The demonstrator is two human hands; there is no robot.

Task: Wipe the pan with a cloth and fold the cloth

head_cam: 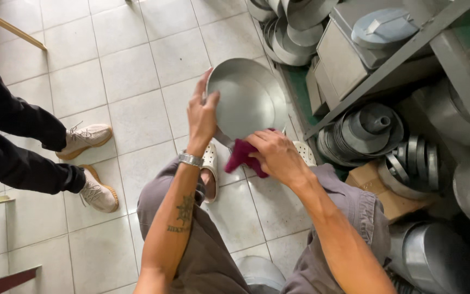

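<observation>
Round grey metal pan, dull and shallow, tilted on edge.

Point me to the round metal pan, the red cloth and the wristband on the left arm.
round metal pan (248,98), head view, on its flat inner face.
red cloth (240,155), head view, on the bunched fold below the pan.
wristband (190,159), head view, on the metal band at the left wrist.

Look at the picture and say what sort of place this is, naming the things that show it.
Probably a metalware shop or storeroom: stacked metal pans fill a metal shelf, with funnel-shaped moulds below, and the hands hold a round pan and a red cloth.
</observation>
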